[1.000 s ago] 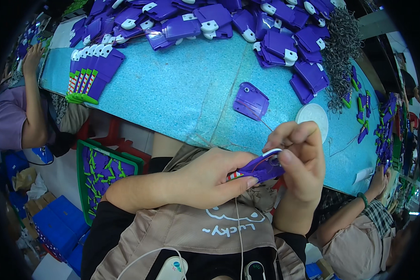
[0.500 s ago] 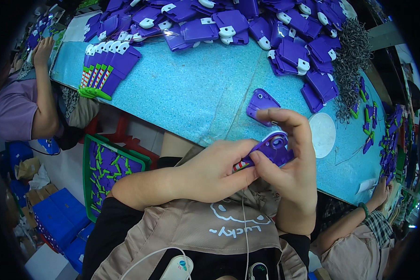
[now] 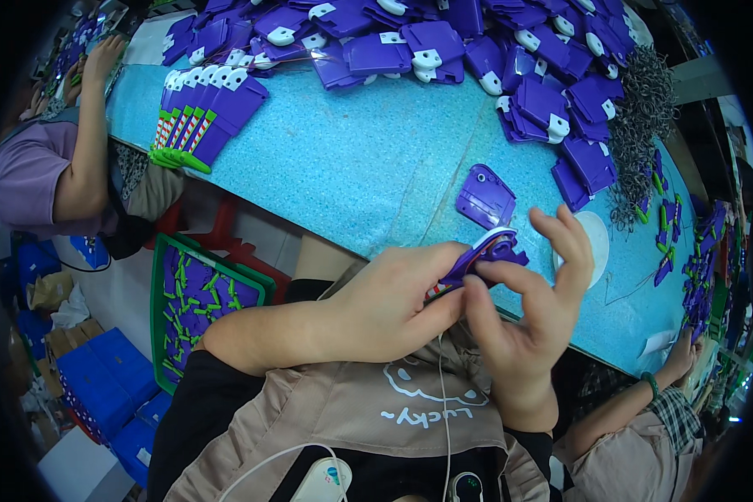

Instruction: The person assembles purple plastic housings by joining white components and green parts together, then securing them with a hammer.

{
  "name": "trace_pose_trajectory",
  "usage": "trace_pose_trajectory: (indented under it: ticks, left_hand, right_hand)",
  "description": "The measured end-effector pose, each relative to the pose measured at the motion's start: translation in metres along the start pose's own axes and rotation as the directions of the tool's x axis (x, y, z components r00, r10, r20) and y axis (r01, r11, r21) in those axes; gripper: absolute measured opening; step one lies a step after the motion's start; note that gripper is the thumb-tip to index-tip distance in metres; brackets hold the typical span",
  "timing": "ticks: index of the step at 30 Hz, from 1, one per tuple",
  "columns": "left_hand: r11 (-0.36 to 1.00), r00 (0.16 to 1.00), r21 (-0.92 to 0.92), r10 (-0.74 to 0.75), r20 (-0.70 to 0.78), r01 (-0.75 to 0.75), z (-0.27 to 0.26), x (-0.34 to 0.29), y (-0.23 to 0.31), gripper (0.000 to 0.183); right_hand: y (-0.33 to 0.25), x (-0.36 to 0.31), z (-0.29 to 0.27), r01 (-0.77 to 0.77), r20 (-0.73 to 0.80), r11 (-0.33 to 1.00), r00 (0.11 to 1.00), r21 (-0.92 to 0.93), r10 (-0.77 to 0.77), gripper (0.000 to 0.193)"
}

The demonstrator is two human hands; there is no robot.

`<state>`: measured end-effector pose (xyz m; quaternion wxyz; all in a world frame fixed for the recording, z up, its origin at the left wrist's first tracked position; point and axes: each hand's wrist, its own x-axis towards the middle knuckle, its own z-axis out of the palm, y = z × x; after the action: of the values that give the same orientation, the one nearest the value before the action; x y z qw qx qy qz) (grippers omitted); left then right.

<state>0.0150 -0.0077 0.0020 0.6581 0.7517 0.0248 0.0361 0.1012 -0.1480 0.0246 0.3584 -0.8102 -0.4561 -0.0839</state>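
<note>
My left hand (image 3: 397, 297) grips a purple plastic shell (image 3: 502, 245) with a white rounded edge and a bit of red-and-white stripe showing beside the thumb. The shell is tilted, its hollow inner side toward my right hand (image 3: 523, 314). That hand's thumb and index finger are pinched together at the shell's inner side, the other fingers raised and bent. Whatever lies between those fingertips is too small or hidden to name. On the table just beyond, a loose flat purple piece (image 3: 487, 197) with a round hole lies near the shell.
A white round dish (image 3: 592, 247) sits right of my hands. Purple-and-white pieces (image 3: 376, 54) are heaped at the back, beside tangled metal springs (image 3: 640, 125). Striped wing-shaped pieces (image 3: 213, 121) fan out at left. A green crate (image 3: 163, 335) holds purple-green parts. Co-workers sit on both sides.
My right thumb has come off the shell's face, and thumb and index finger now pinch at its inner side. The shell has tipped more edge-on. The view has shifted slightly.
</note>
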Motion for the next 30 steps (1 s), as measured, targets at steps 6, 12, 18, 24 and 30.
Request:
trace_pose_trajectory:
  ticks: [6,12,18,24,30]
  left_hand:
    - [0.994,0.996,0.105,0.023,-0.085,-0.014,0.01,0.0,-0.002,0.017]
    - [0.992,0.996,0.116,0.044,0.079,-0.053,-0.002,-0.001,-0.001,0.014]
    - [0.999,0.972,0.041,-0.024,0.232,0.015,-0.015,-0.003,0.01,0.02]
    - [0.856,0.965,-0.497,-0.229,-0.124,0.139,-0.024,-0.011,0.01,0.029]
    - [0.821,0.93,-0.513,-0.351,-0.106,0.251,-0.028,-0.011,0.007,0.033]
  right_hand:
    - [-0.004,0.0,0.007,-0.071,0.028,0.997,0.997,0.021,0.07,0.017]
    - [0.006,0.001,0.003,-0.063,0.009,0.979,0.998,0.192,0.063,0.029]
    - [0.025,0.01,-0.003,-0.521,0.479,0.58,0.844,0.626,0.241,0.049]
    - [0.035,0.009,0.022,-0.011,0.164,1.0,0.986,-0.008,0.012,0.071]
    - [0.022,-0.055,0.018,0.197,0.348,0.976,0.925,-0.095,-0.153,0.05]
